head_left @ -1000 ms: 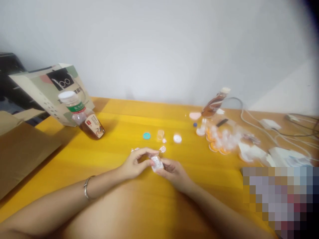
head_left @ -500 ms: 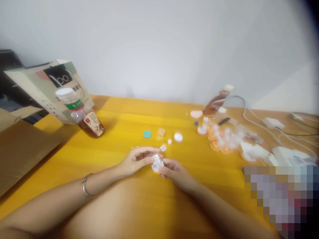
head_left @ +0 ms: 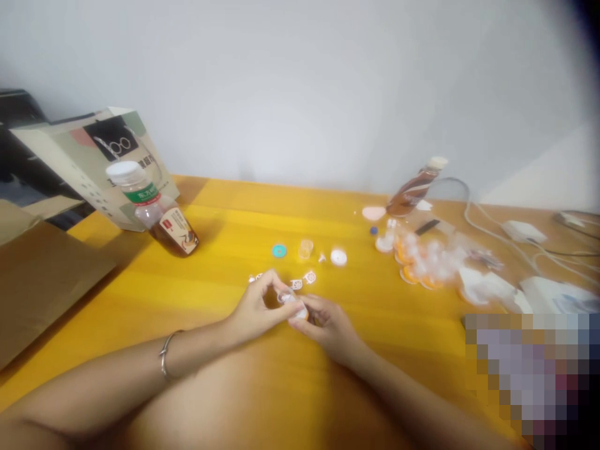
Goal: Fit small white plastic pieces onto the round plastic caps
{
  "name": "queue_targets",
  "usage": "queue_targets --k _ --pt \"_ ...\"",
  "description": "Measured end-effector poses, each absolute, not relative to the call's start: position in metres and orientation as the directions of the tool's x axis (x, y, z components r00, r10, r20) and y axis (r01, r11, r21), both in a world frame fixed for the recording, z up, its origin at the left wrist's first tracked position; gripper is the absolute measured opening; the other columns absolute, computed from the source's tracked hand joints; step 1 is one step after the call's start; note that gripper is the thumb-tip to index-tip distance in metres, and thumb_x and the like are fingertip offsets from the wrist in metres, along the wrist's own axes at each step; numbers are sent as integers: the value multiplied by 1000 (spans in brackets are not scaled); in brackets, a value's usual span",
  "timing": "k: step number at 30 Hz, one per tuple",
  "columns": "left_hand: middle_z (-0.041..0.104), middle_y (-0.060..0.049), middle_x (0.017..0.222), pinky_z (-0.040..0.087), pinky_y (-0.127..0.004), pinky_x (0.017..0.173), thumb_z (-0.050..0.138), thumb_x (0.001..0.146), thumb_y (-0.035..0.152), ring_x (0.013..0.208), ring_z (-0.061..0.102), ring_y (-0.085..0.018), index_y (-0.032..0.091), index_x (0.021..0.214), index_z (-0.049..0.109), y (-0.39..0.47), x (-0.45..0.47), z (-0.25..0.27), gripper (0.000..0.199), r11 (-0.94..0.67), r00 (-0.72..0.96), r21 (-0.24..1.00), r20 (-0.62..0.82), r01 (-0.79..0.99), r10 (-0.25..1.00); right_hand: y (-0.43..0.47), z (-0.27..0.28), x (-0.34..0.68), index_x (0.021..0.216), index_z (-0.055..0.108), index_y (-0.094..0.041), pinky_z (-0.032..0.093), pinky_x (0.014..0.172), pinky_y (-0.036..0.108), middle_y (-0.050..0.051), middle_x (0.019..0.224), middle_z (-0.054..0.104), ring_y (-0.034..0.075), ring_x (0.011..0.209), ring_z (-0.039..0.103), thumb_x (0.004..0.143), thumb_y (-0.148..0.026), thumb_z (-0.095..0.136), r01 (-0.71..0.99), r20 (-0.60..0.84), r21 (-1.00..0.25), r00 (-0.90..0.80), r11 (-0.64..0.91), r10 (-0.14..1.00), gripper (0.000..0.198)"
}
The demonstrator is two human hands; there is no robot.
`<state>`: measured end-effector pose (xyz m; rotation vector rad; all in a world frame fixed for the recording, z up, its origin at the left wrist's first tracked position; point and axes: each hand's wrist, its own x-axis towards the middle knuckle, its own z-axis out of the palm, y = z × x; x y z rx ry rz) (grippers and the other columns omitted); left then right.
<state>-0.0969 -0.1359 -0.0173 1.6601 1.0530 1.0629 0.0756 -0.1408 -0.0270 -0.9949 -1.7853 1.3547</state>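
Observation:
Between my two hands is a small clear-and-white plastic piece with an orange edge (head_left: 300, 307); its exact kind is not plain. My left hand (head_left: 260, 307) is closed on its upper left side with thumb and fingers. My right hand (head_left: 332, 326) pinches its lower right side. Just beyond my fingers lie small white wheel-shaped parts (head_left: 310, 277). Farther back are a teal disc (head_left: 279, 250), a clear cup-like part (head_left: 306, 249), a tiny white part (head_left: 322, 257) and a white disc (head_left: 338, 257).
At left stand a tilted-looking drink bottle (head_left: 174, 228), a paper bag (head_left: 84, 169) and a cardboard box (head_left: 51, 281). To the right are a brown bottle (head_left: 410, 194), a cluster of clear-and-orange pieces (head_left: 422, 259), a blue cap (head_left: 374, 230) and cables (head_left: 469, 200) on the yellow table (head_left: 210, 300).
The held piece has tipped over to the right, and my left fingers have shifted around it. More of the white wheel-shaped parts behind my hands now shows. The view has shifted slightly.

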Motion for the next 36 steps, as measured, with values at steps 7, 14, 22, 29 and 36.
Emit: queue_targets --k 7,14,22,29,36 --pt "52 -13 120 40 -37 95 48 86 33 112 49 -22 19 123 42 -124 -107 -10 40 -292 553 952 295 -95 779 -136 -28 79 83 64 -17 44 64 26 -1 70 59 15 67 54 76 -35 57 89 4 -994 -512 58 859 20" --pt "61 -11 103 46 -33 85 55 82 21 93 58 -19 16 109 58 -122 -109 -9 28 -460 507 886 368 65 780 -138 -30 79 92 63 -21 45 75 30 1 82 62 19 82 57 78 -32 57 95 88 -984 -487 152 869 19" --pt "62 -11 100 47 -33 82 57 80 18 92 58 -19 15 108 57 -123 -108 -7 27 -576 497 807 451 128 741 -139 -31 79 91 64 -20 46 64 26 1 75 62 17 74 56 77 -33 57 270 134 -925 -428 268 894 20" --pt "64 -10 95 48 -31 79 60 78 20 88 60 -18 15 105 59 -122 -108 -5 27 -620 510 764 468 179 722 -140 -30 79 88 63 -20 43 59 24 1 73 60 15 67 53 77 -31 58 342 199 -869 -419 357 886 16" --pt "62 -10 96 48 -29 78 56 80 21 86 59 -17 16 109 59 -128 -107 -3 30 -657 532 703 460 271 711 -143 -30 78 91 62 -20 39 55 22 0 68 54 13 61 48 78 -29 57 416 221 -818 -410 397 885 17"
